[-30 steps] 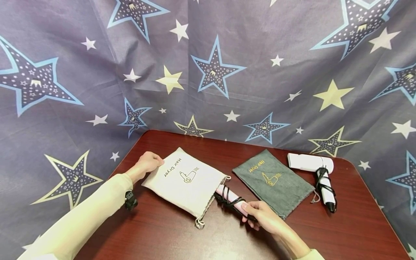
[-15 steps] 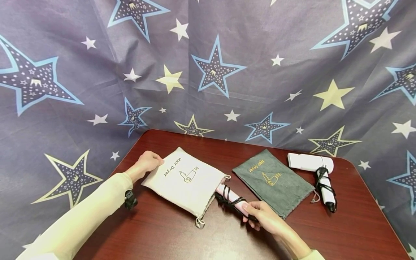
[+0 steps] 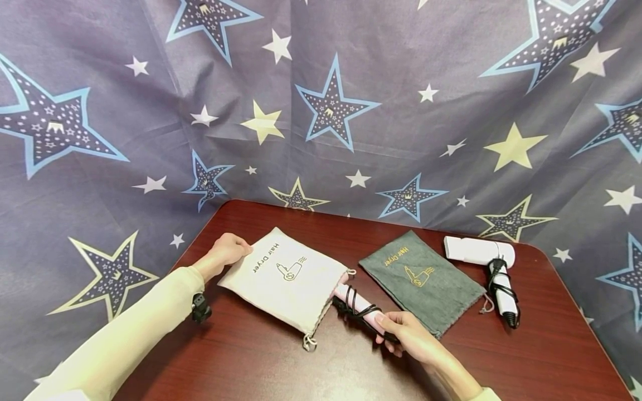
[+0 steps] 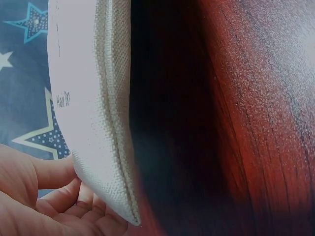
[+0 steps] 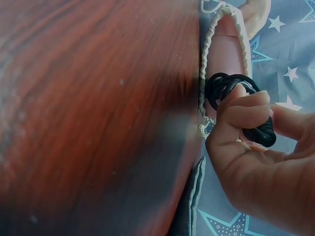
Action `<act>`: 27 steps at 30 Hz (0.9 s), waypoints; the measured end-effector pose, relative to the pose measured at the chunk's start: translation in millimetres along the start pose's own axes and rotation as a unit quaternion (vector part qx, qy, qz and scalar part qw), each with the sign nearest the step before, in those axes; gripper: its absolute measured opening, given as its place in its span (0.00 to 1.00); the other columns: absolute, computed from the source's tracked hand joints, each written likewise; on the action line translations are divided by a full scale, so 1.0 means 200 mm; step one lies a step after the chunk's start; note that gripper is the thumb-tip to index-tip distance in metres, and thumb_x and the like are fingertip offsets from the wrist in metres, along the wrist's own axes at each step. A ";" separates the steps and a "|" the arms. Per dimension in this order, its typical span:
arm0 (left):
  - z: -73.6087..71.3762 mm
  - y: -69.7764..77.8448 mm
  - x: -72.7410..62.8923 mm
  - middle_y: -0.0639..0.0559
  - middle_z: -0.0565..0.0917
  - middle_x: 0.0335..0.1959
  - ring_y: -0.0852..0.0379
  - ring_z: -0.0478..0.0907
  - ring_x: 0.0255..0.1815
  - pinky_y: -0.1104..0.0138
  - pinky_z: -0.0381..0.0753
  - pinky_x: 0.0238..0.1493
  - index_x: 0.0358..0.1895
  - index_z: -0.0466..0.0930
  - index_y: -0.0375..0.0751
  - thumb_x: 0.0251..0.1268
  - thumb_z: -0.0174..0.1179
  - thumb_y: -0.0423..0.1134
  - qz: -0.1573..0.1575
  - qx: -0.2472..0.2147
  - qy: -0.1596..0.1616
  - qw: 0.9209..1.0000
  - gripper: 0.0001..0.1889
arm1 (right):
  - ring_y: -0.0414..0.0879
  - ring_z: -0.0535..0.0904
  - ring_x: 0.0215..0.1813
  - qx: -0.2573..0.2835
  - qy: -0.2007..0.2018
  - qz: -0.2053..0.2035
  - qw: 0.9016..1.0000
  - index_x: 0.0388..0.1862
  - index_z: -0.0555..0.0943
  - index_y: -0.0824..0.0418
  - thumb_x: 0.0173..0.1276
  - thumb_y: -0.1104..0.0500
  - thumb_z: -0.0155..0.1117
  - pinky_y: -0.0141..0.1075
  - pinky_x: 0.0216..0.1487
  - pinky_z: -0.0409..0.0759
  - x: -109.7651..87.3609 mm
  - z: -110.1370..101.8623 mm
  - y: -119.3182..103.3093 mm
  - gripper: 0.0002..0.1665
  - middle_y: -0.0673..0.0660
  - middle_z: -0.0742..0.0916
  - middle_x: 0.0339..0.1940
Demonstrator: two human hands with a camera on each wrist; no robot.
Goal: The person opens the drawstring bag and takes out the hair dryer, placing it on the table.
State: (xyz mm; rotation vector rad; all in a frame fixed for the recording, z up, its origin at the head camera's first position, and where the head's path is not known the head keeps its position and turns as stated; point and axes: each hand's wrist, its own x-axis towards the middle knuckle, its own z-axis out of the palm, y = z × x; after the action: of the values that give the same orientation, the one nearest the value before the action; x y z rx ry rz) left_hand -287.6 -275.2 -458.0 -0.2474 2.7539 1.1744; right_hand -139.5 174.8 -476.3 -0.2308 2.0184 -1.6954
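A cream drawstring bag (image 3: 288,289) printed "Hair Dryer" lies bulging on the table. At its far-left end my left hand (image 3: 228,249) holds the edge, thumb on top and fingers below, as the left wrist view shows. From the bag's mouth sticks the handle of a pink hair dryer (image 3: 371,318), whose wider body (image 5: 224,56) is partly visible inside the opening in the right wrist view. A black cord (image 5: 216,91) is wound round the handle. My right hand (image 3: 407,334) grips the handle's end, thumb on top. Most of the dryer's body is hidden by the cloth.
A grey drawstring bag (image 3: 421,281) with gold print lies flat right of the cream one. Beyond it a white hair dryer (image 3: 478,250) rests with its cord wrapped round the handle. A star-patterned curtain (image 3: 321,111) borders the dark red table (image 3: 321,370).
The pink hair dryer has slid slightly out of the cream bag toward my right hand, and a sliver of its body now shows at the mouth. My left hand stays put.
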 end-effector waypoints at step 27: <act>0.00 -0.02 0.02 0.44 0.81 0.41 0.47 0.75 0.43 0.61 0.75 0.37 0.42 0.88 0.31 0.71 0.65 0.36 -0.026 0.003 -0.002 1.000 0.09 | 0.40 0.73 0.23 0.011 0.016 -0.007 1.000 0.44 0.80 0.73 0.86 0.53 0.53 0.29 0.23 0.70 -0.01 0.00 0.00 0.22 0.53 0.85 0.29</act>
State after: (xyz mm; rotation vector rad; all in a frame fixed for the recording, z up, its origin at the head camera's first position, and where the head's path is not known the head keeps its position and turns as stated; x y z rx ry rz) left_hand -290.3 -278.9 -461.4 -0.3135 2.7297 1.1514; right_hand -137.5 175.5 -475.2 -0.2122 2.0238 -1.7406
